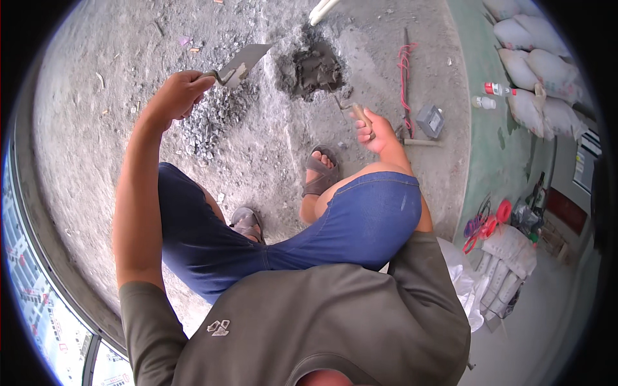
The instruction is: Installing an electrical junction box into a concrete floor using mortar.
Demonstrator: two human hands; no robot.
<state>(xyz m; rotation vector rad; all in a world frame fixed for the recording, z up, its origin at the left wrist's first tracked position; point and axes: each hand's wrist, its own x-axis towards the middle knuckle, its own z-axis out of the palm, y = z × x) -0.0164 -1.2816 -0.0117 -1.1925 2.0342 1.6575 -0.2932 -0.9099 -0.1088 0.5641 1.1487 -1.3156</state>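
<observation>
My left hand (177, 98) is closed around the handle of a plastering trowel (250, 58), its broad flat blade pointing toward the hole, with a pale patch of mortar on it. Below that blade lies a heap of grey gravel (209, 123). My right hand (378, 134) grips the wooden handle of a small trowel (360, 116). The thin neck of this tool reaches to the near right edge of a hole (315, 69) in the floor, where dark wet mortar sits; its tip is hard to make out against the mortar.
Right of the hole lie a bar wrapped in red cord (404, 77), a hammer (421, 142) and a grey box (430, 121). White pipes (320, 10) stand beyond the hole. Filled sacks (531, 71) and bottles (494, 89) line the right side. My sandalled feet (320, 170) are close to the hole.
</observation>
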